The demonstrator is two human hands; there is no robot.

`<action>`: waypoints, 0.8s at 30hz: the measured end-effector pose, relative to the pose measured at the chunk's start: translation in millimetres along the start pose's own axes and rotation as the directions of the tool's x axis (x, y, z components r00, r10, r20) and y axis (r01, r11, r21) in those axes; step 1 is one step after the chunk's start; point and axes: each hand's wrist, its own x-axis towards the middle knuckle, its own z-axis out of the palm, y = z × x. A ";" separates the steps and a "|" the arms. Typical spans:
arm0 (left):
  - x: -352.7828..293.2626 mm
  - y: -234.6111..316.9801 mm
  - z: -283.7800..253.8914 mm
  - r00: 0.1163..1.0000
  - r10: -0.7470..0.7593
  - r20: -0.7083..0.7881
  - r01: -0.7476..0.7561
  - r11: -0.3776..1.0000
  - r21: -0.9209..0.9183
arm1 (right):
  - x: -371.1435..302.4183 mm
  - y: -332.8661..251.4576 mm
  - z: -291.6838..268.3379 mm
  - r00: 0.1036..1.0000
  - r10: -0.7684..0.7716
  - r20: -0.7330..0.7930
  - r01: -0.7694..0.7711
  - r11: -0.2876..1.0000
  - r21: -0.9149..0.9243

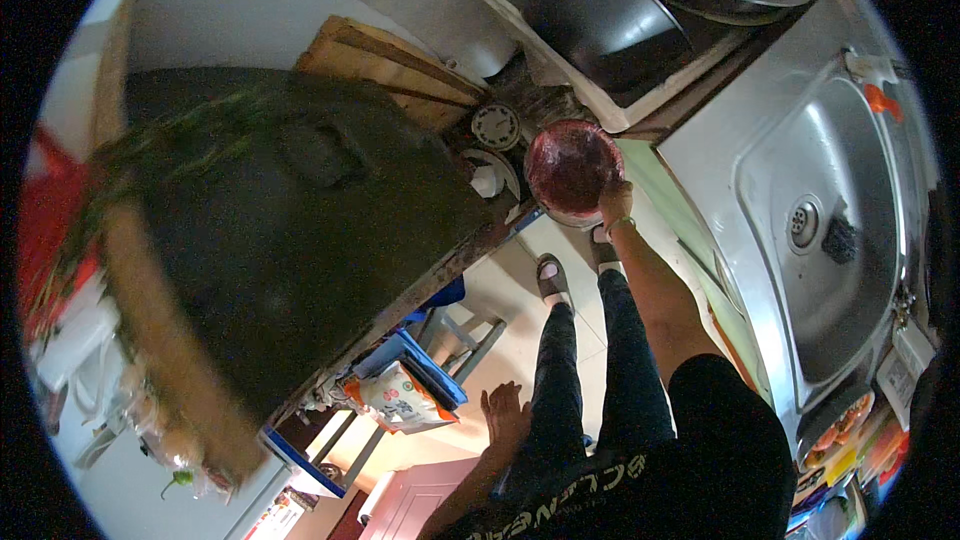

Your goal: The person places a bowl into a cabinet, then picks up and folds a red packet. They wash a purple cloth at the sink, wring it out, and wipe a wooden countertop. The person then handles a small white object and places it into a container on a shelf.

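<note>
Currently, the right hand [616, 202] grips the rim of a dark red bowl [570, 168] at two o'clock from the middle of the view, its fingers closed over the edge that faces the person; a thin band circles that wrist. The bowl tilts so that its inside shows, and whether anything lies in it is hard to tell. Down at six o'clock, the left hand [508, 415] hangs free with its fingers loosely spread, beside the person's leg. Just left of the bowl sit a pale round disc with holes [495, 127] and a small white object [487, 181]. Toward one o'clock, a black pan [605, 25] rests in a pale-rimmed tray [628, 120]. A steel sink [770, 180] fills three o'clock, with a dark scourer [840, 240] beside its drain [803, 225]. At nine o'clock spreads a broad dark surface [300, 260], with blurred green stalks [170, 160] toward ten. Around seven o'clock, a printed white bag [400, 395] lies against a blue container [440, 378].
</note>
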 end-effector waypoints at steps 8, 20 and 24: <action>6.2 22.1 22.0 0.992 -0.113 0.057 0.120 0.983 -0.136 | 10.0 -58.6 -3.2 0.994 -0.012 -0.106 0.041 0.960 0.278; 23.3 7.9 12.8 0.981 -0.101 0.166 0.117 0.989 -0.087 | 89.2 -63.9 102.9 0.987 0.124 0.099 -0.150 0.933 0.326; 16.8 1.0 20.7 0.974 -0.124 0.192 0.142 0.986 -0.084 | 109.7 -54.6 120.3 0.982 0.143 0.124 -0.181 0.902 0.391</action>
